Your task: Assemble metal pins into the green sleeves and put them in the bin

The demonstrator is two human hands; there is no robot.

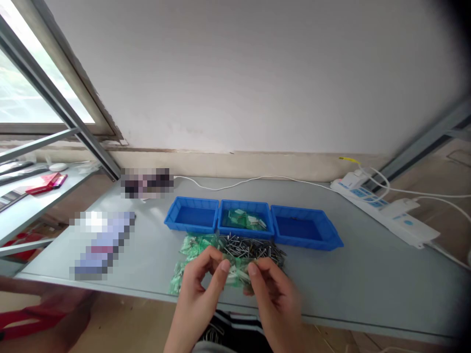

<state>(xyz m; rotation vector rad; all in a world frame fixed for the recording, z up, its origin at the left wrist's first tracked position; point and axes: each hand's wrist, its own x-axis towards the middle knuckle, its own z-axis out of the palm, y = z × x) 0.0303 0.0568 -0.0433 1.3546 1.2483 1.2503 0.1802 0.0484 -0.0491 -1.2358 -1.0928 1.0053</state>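
Grey table (353,279) with blue trays (246,233), metal pieces (239,245), green packets (198,244)

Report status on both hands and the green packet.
Left fingers, right fingers pinching green packet. Loose metal pins just beyond. Nothing visibly blocking.

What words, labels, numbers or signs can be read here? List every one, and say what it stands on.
None can be read.
Power strip: blue marks, too small.
Dark clothing: pale outlined marking, illegible.
Front pixelated item, rear pixelated item: blurred out.
Held green packet: no legible text.
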